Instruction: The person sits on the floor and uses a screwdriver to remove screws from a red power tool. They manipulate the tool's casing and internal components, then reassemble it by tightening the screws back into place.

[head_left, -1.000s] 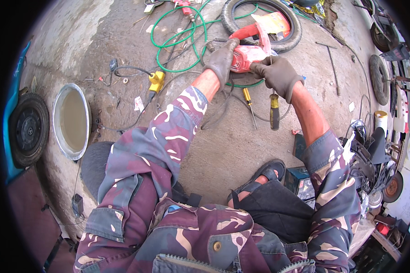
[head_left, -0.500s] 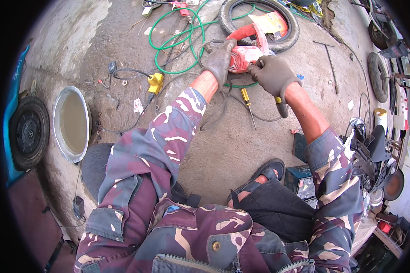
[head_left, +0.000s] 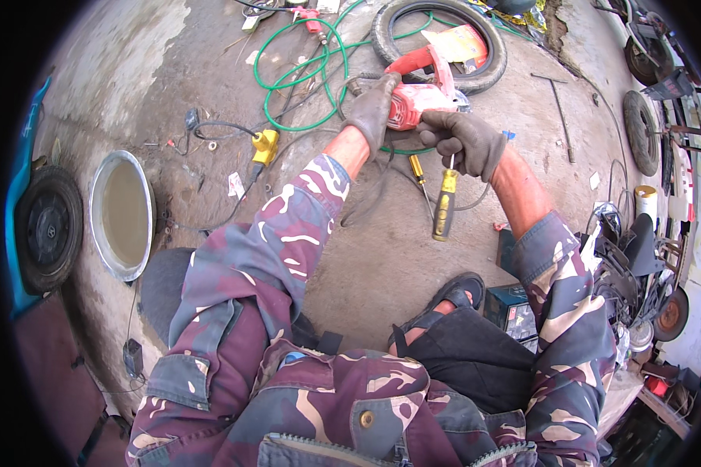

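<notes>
My left hand (head_left: 372, 115), in a grey-brown glove, is closed round the rear part of a red power tool (head_left: 417, 101) with a hoop-shaped handle. The tool is held up in front of me. My right hand (head_left: 469, 142), gloved alike, has its fingertips at the tool's near right side. Its curled fingers also hold a screwdriver (head_left: 445, 205) by the thin shaft, so the yellow-and-black handle hangs toward me. What the right fingertips touch on the tool is hidden. Below the tool, a second yellow-handled screwdriver (head_left: 418, 171) lies on the ground.
Beyond the tool lie a tyre (head_left: 494, 71) and a coiled green hose (head_left: 262, 76). A yellow socket block (head_left: 264, 148) with cables sits to the left, near a metal basin of murky water (head_left: 125, 210). A T-handled bar (head_left: 562, 117) lies right, boxes (head_left: 511, 305) nearer me.
The screwdriver in my right hand has swung left, its handle now hanging toward me. My right hand has turned and dropped slightly. The left hand still holds the tool, nearly unmoved.
</notes>
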`<state>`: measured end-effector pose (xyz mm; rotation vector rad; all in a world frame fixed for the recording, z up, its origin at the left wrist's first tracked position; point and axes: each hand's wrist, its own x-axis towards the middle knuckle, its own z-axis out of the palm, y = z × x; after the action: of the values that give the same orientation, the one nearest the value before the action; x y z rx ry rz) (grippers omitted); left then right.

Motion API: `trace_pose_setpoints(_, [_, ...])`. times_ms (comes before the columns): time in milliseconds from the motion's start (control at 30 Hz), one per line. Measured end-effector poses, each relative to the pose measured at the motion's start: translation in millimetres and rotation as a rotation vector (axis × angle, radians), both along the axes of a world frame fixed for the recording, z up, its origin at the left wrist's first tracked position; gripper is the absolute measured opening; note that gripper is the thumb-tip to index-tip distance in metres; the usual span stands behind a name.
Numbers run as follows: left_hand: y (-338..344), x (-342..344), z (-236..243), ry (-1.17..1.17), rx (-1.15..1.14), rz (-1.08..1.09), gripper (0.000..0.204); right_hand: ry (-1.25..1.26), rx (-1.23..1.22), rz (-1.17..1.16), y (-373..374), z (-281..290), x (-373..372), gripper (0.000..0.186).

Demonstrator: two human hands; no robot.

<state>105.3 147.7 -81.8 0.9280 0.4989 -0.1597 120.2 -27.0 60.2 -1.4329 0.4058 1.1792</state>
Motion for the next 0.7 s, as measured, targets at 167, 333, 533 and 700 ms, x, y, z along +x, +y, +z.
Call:
trace_pose_setpoints(167, [0.9, 3.2, -3.3, 0.033, -0.045, -0.026, 0.043, -0.11, -0.075, -0.142, 4.3, -7.6, -13.2, 0.02])
trace_pose_setpoints(333, [-1.6, 4.5, -11.1, -0.045, -0.04, 0.014, 0.042, -0.403, -0.23, 0.232, 7.3, -6.8, -12.8, 0.026])
trace_pose_setpoints(533, [2.4, 5.7, -16.8, -0.03, 0.02, -0.025, 0.044, -0.465, -0.312, 0.326, 10.5, -8.7, -12.3, 0.03])
trace_pose_setpoints(700, [1.6, -0.6, 1.8, -0.048, -0.134, -0.041, 0.048, -0.159, -0.139, 0.085, 10.5, -4.3, -14.7, 0.03])
